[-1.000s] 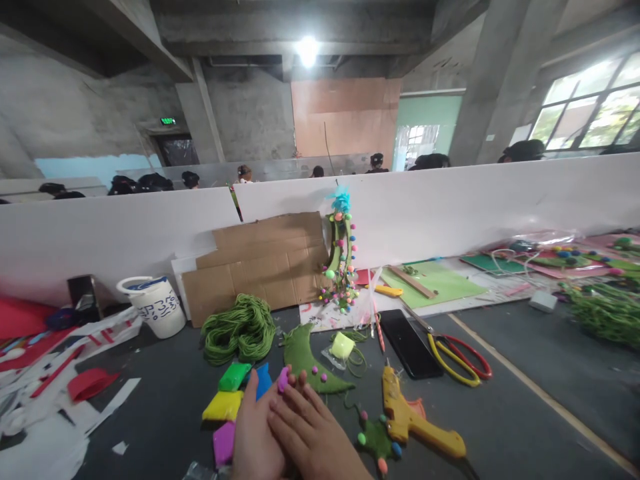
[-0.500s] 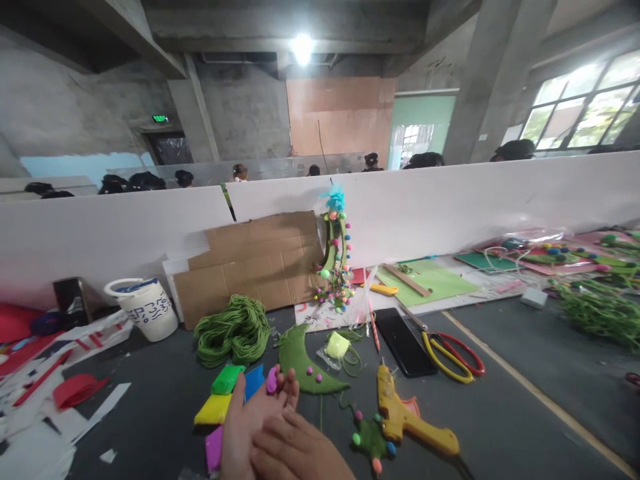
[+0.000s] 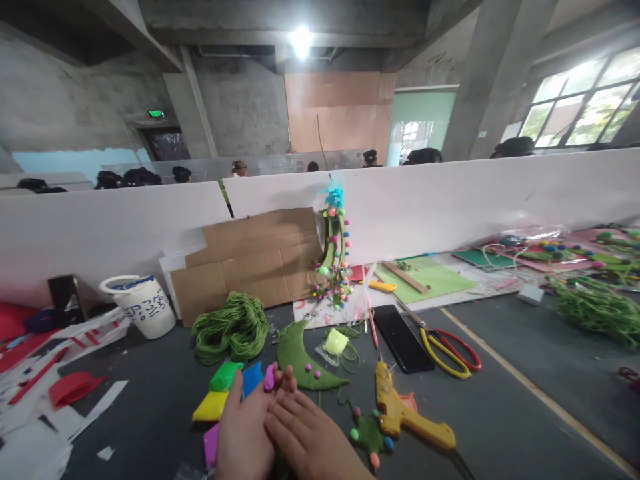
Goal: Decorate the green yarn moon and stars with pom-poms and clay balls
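Note:
My left hand [image 3: 246,427] is palm up at the bottom centre, fingers stretched out, with a magenta clay lump [image 3: 270,377] at its fingers. Across its palm lies my right hand [image 3: 313,433], flat with fingers extended; anything between the palms is hidden. Just beyond is a green crescent [image 3: 300,363] with small purple balls. Green [image 3: 226,377], yellow [image 3: 210,407], blue [image 3: 253,380] and purple [image 3: 211,447] packets lie left of my hands. To the right are a green star [image 3: 370,433] with coloured balls and a yellow glue gun [image 3: 413,417].
Green yarn [image 3: 231,328] lies before cardboard [image 3: 245,267]. A decorated hanging piece [image 3: 334,247] stands against the white partition [image 3: 425,200]. A phone [image 3: 404,339] and scissors [image 3: 450,353] lie to the right; a white cup [image 3: 150,310] and paper scraps are at left.
My right hand has slid forward and slightly right over my left palm, covering more of its fingers. The view has shifted slightly.

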Tool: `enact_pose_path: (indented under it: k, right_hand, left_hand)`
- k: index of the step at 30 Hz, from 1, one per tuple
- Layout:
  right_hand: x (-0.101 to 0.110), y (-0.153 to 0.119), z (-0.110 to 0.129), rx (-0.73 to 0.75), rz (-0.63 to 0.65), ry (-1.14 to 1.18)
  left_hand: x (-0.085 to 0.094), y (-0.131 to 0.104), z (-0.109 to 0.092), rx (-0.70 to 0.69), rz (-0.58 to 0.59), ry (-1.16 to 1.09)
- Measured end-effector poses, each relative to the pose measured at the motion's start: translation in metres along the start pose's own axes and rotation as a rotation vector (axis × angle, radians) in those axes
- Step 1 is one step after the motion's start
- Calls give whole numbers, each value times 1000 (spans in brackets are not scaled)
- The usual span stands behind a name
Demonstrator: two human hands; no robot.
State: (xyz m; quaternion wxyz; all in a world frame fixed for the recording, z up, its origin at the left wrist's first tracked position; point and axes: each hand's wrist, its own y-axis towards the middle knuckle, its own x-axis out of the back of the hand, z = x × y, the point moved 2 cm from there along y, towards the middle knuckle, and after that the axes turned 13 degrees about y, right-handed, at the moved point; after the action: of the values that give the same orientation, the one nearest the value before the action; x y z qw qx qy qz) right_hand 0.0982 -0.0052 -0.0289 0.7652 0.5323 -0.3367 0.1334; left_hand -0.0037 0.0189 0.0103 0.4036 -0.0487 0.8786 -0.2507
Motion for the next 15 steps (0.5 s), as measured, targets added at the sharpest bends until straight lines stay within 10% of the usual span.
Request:
enact_pose_path:
  k: [15]
  right_hand:
    - [4, 3, 4, 97, -85, -38]
  left_hand:
    - [1, 2, 3, 4, -11, -4]
